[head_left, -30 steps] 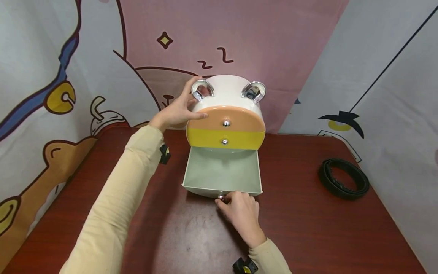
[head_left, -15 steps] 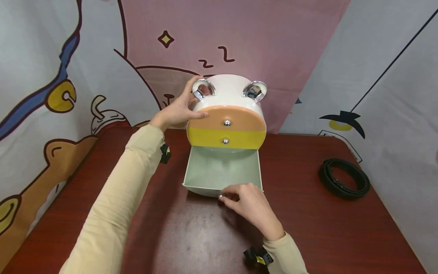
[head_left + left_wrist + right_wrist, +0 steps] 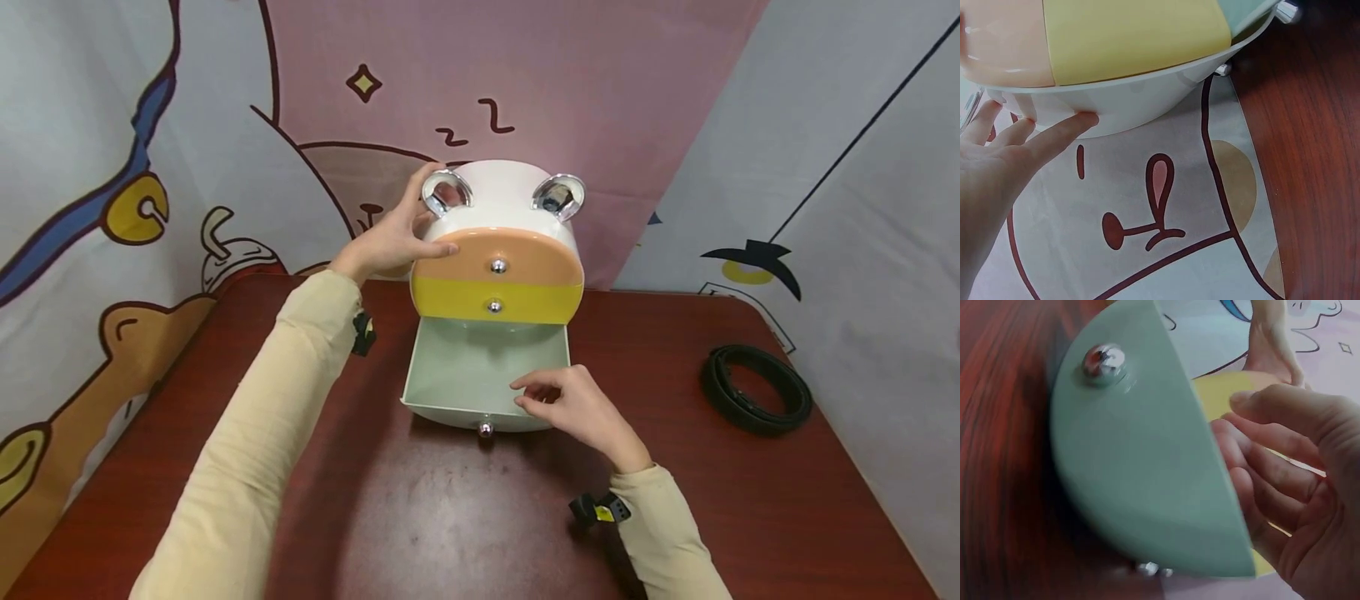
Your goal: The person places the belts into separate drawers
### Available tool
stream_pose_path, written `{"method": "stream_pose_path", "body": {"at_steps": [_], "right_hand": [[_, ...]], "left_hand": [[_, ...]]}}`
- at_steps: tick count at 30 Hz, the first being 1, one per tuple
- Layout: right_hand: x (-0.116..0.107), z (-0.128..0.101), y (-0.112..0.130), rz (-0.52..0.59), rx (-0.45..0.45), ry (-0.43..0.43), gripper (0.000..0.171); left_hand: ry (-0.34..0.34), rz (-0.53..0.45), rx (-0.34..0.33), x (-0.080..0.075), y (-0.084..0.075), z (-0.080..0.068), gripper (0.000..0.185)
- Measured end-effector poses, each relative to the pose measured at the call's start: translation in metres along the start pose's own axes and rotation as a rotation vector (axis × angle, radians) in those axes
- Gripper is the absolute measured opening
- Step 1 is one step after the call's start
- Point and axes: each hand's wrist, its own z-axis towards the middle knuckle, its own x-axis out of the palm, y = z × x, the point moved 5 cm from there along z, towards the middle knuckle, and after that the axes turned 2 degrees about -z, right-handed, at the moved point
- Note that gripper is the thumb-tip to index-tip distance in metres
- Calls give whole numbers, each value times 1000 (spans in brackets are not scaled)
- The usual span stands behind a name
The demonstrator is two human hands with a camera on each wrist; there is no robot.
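A small white drawer cabinet [image 3: 501,196] with shiny round ears stands at the middle back of the table. Its orange drawer [image 3: 457,267] and yellow drawer [image 3: 450,300] are pushed in, while the pale green bottom drawer [image 3: 457,367] is pulled out and holds nothing I can see. My left hand [image 3: 390,242] grips the cabinet's left side, thumb on the orange front and fingers against the white wall [image 3: 1122,106]. Over the green drawer's right front corner hovers my right hand [image 3: 581,408], fingers loosely bent, holding nothing. The green drawer's silver knob [image 3: 1104,362] is apart from it.
A coiled black belt [image 3: 757,390] lies on the right of the reddish-brown table [image 3: 420,517]. Behind the cabinet hangs a printed cartoon cloth [image 3: 600,83].
My right hand has let go of the green drawer's knob and moved up and right, over the drawer's corner. The left hand and the cabinet stay in place.
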Motion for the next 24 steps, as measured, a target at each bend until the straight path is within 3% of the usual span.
{"method": "stream_pose_path", "body": {"at_steps": [12,24], "right_hand": [[-25,-11,-26,41,84,-149,16],[-58,-26,-60,-79,162,-220,18]], "left_hand": [[5,35,71,-1,-1,0,104],[2,40,76,-1,-2,-1,104]]}}
